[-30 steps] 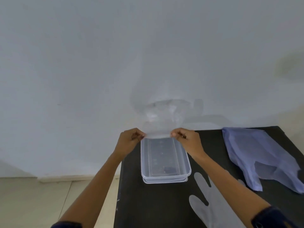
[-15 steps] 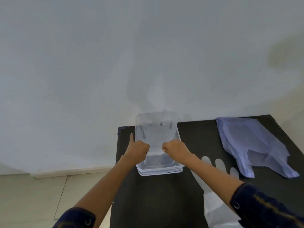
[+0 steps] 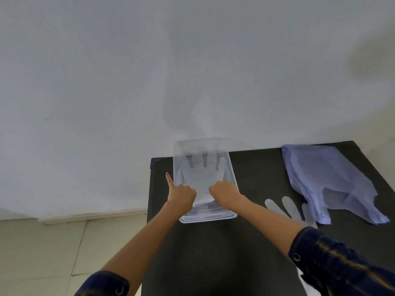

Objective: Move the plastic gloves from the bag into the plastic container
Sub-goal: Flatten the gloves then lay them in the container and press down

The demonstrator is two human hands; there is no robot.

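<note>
Clear plastic glove (image 3: 201,174) spread flat inside the clear plastic container (image 3: 232,178), its digits pointing toward the far rim, cuff toward the near end; pinned at the cuff by both hands. Left hand (image 3: 181,194) curled into a loose fist at the near left corner of the container, fingers (image 3: 169,180) mostly folded with the index stretched straight along the outside of the left wall; seemingly pinching or pressing the cuff edge, though actual grip hidden under the knuckles. Right hand (image 3: 224,192) closed likewise over the cuff's right side, fingers tucked down into the container; hard to say whether gripping film or merely pressing it.

Second clear glove (image 3: 286,207) lying flat on the black worktop (image 3: 256,167) just right of the right forearm, not yet in the container; pale blue plastic bag (image 3: 320,178) slumped further right, well apart from the container, apparently emptied.

Risks from here, as a judgement: thin film clinging to skin and lifting back out on release of the hands; light container, sitting near the worktop's left edge, sliding or tipping under uneven downward pressure; right forearm or sleeve (image 3: 333,268) dragging the second glove off the worktop while withdrawing; glove springing up unfolded and overhanging the rim.
</note>
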